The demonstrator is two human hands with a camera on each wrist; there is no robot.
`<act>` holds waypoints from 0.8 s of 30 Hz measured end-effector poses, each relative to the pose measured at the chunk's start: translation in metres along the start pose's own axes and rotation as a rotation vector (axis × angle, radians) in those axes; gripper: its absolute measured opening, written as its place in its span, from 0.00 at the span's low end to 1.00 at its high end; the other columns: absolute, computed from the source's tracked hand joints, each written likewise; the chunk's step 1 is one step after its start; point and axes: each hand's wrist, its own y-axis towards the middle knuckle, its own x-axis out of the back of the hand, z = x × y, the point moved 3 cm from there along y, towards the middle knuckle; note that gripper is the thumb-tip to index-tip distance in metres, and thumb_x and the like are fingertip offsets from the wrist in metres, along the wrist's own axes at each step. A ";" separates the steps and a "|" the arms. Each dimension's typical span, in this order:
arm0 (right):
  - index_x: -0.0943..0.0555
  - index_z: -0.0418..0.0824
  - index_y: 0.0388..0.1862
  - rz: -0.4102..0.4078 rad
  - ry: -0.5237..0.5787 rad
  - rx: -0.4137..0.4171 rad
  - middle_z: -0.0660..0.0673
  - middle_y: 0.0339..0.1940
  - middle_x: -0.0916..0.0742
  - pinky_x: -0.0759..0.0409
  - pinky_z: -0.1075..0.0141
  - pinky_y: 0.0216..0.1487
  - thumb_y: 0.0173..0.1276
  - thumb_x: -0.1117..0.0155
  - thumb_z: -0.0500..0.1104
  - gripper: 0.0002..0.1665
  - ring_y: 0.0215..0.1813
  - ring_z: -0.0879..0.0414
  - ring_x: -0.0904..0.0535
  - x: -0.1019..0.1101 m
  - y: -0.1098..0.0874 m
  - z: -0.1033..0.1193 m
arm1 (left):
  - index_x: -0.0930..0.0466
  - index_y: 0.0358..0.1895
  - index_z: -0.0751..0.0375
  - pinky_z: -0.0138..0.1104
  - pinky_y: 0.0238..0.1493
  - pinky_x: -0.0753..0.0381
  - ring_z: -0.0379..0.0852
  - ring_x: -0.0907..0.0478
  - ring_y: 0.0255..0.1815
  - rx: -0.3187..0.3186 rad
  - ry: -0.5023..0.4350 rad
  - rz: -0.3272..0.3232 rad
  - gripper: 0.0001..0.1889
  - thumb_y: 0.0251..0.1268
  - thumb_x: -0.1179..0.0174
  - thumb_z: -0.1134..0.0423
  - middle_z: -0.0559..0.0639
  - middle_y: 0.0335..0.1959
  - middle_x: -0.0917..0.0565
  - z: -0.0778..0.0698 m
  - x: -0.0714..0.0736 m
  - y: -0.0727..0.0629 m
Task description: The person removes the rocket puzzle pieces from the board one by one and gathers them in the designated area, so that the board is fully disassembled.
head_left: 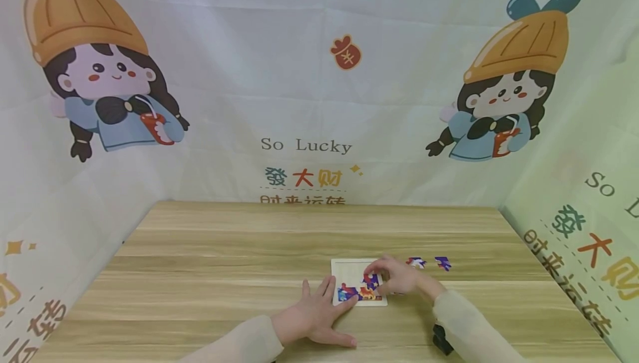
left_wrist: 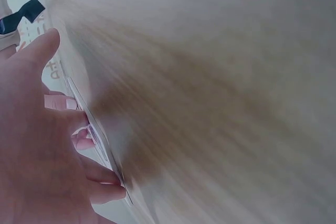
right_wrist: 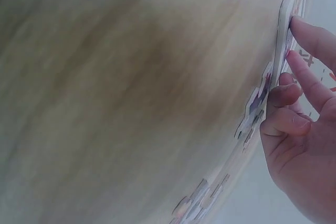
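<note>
A white puzzle tray (head_left: 358, 267) lies on the table, its lower part filled with colourful jigsaw pieces in blue, purple and orange. My left hand (head_left: 321, 314) is spread flat at the tray's left side, its index fingertip over the lower pieces and its thumb out across the table. Thumb and index finger of my right hand (head_left: 396, 276) pinch a purple puzzle piece (head_left: 371, 281) at the tray's right side. In the right wrist view the other fingers (right_wrist: 286, 121) of that hand are curled in beside the tray edge (right_wrist: 282, 30).
Two loose jigsaw pieces, a white-and-purple one (head_left: 416, 263) and a purple one (head_left: 442, 263), lie right of the tray. The wooden table (head_left: 224, 257) ends at a printed cloth backdrop (head_left: 239, 74). A black object (head_left: 441, 341) sits below the right sleeve.
</note>
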 end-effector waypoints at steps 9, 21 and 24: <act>0.29 0.42 0.42 0.036 0.075 0.004 0.45 0.33 0.28 0.32 0.64 0.29 0.45 0.34 0.33 0.23 0.30 0.55 0.33 -0.001 0.005 0.001 | 0.49 0.67 0.34 0.63 0.54 0.57 0.58 0.58 0.66 0.004 0.000 0.002 0.42 0.44 0.61 0.23 0.66 0.66 0.51 0.002 -0.002 0.001; 0.30 0.43 0.41 0.006 0.137 0.050 0.46 0.32 0.23 0.30 0.67 0.20 0.52 0.47 0.25 0.19 0.22 0.57 0.30 -0.001 0.002 -0.004 | 0.49 0.67 0.33 0.63 0.54 0.56 0.58 0.57 0.66 0.003 0.013 0.003 0.42 0.44 0.61 0.23 0.65 0.66 0.51 0.000 -0.002 0.000; 0.30 0.43 0.41 -0.005 0.172 0.046 0.45 0.32 0.23 0.30 0.68 0.18 0.53 0.48 0.25 0.19 0.21 0.57 0.30 -0.001 0.002 -0.004 | 0.49 0.67 0.33 0.63 0.53 0.56 0.58 0.57 0.66 0.005 0.015 0.000 0.42 0.44 0.61 0.23 0.65 0.66 0.51 0.000 -0.002 0.001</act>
